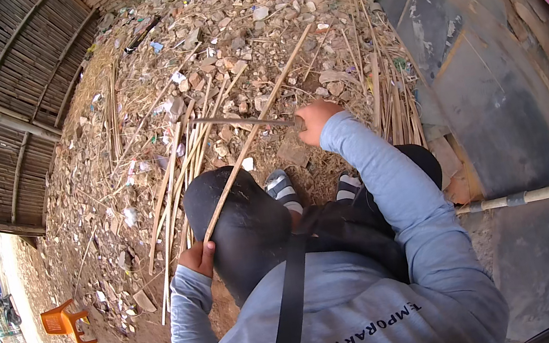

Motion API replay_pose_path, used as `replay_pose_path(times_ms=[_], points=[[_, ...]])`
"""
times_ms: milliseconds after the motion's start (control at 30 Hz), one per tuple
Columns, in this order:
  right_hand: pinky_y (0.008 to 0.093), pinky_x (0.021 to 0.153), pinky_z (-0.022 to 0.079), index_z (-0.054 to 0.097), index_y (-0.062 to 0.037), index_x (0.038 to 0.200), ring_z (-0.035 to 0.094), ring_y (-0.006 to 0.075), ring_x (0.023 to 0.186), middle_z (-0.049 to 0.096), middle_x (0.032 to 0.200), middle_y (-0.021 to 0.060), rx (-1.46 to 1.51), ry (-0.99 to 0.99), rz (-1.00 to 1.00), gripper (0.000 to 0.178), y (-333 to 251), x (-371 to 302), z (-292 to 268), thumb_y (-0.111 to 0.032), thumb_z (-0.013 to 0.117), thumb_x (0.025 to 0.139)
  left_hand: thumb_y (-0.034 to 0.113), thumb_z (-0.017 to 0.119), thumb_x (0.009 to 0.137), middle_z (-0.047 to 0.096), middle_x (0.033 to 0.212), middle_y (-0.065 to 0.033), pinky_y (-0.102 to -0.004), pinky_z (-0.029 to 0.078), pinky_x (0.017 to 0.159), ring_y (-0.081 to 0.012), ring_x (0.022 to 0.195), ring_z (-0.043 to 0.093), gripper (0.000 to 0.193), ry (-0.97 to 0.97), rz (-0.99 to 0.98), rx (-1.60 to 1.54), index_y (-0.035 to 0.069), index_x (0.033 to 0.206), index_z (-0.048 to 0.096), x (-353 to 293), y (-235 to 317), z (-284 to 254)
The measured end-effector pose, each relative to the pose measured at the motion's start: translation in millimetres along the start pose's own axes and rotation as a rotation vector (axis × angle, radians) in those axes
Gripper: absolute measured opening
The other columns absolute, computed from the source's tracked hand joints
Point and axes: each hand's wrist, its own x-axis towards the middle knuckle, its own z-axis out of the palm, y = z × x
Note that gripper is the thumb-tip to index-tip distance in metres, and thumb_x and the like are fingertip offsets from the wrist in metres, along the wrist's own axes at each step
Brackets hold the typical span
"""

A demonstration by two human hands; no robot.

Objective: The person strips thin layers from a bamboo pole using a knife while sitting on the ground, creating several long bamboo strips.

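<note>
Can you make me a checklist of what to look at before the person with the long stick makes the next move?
1. Left hand holding the long strip: ok.
2. Right hand gripping the long thin blade at one end: ok.
3. Left hand apart from the blade: ok, it is down beside the left knee.
4. Blade touching the strip: cannot tell, they cross in the picture but one view doesn't settle contact.
5. Blade sharp: cannot tell, its edge is too small to judge.
6. Ground tidy: not ok, stones and loose strips lie scattered about.
</note>
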Motion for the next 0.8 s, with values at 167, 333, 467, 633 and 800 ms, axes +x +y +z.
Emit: replay_pose_path(times_ms=[167,333,467,633,800], points=[[0.0388,0.092,0.048,0.063,-0.0094,0.114,0.061,0.0330,0.103,0.064,0.112,0.0175,0.116,-0.003,0.212,0.044,40.0,21.0,8.5,-0.026,0.064,0.073,0.045,0.049,0.094,0.056,0.064,-0.0239,-0.0453,0.043,0.058,-0.0426,0.064,0.058,0.049,-0.030,0.012,0.091,-0.001,0.079,0.058,6.3,24.4,-5.2],[0.0421,0.081,0.051,0.066,-0.0098,0.102,0.064,0.0345,0.089,0.067,0.093,0.0182,0.049,0.076,-0.022,0.037,39.1,21.8,15.7,-0.029,0.067,0.071,0.043,0.050,0.094,0.055,0.062,-0.0241,-0.0457,0.042,0.056,-0.0432,0.062,0.057,0.047,-0.003,0.009,0.126,0.000,0.077,0.057,0.6,27.3,-12.4],[0.0430,0.077,0.051,0.065,-0.0092,0.093,0.064,0.0346,0.085,0.066,0.088,0.0177,0.055,0.046,-0.113,0.029,22.7,3.8,17.1,-0.028,0.067,0.071,0.044,0.050,0.094,0.052,0.058,-0.0225,-0.0448,0.041,0.052,-0.0425,0.057,0.055,0.050,-0.018,0.028,0.102,-0.001,0.071,0.056,-9.0,16.2,-9.7],[0.0437,0.078,0.051,0.064,-0.0083,0.097,0.064,0.0354,0.085,0.067,0.087,0.0173,0.042,0.022,0.037,0.032,42.5,19.7,22.3,-0.028,0.067,0.071,0.044,0.048,0.095,0.052,0.056,-0.0223,-0.0455,0.041,0.053,-0.0415,0.056,0.056,0.053,-0.024,0.072,0.068,-0.002,0.069,0.056,-3.3,15.4,-13.5],[0.0413,0.077,0.051,0.065,-0.0068,0.097,0.064,0.0352,0.085,0.067,0.087,0.0182,-0.171,-0.046,-0.126,0.034,-3.9,-1.6,-1.8,-0.028,0.068,0.071,0.042,0.048,0.095,0.054,0.058,-0.0230,-0.0454,0.042,0.054,-0.0415,0.057,0.056,0.051,-0.050,0.026,0.068,-0.002,0.070,0.056,-3.1,5.0,-14.7]])
